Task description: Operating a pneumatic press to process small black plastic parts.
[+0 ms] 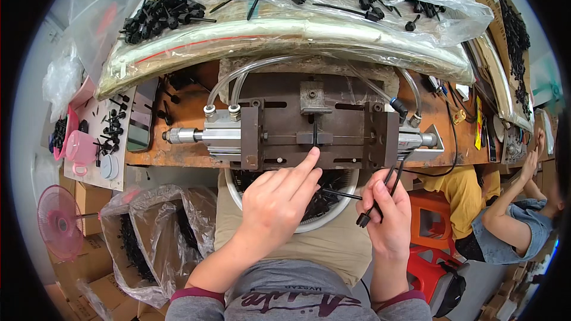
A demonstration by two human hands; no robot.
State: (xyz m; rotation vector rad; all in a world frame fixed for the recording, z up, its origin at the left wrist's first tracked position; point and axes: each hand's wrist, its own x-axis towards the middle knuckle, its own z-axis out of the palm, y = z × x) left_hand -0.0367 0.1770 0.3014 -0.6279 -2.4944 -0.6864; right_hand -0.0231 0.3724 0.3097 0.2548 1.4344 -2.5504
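My left hand (276,199) reaches up to a dark metal clamping fixture (279,92). Its index fingertip is at the near end of a thin black rod (316,134) that sits in the small centre block (306,138). The other fingers are loosely extended; nothing shows in them. Right of it, my right hand (389,214) is closed round several black rods with ribbed knobs (363,219), which stick out at different angles. Metal air cylinders (221,137) flank the fixture, with clear hoses (235,83) joined to them.
Below the fixture, a white basket (324,222) of black rods rests at my lap. Behind, a plastic-covered ledge (285,34) carries heaps of similar rods. Bagged cartons (154,232) and a pink fan (59,223) stand left. A co-worker (511,226) sits right, near red stools (425,267).
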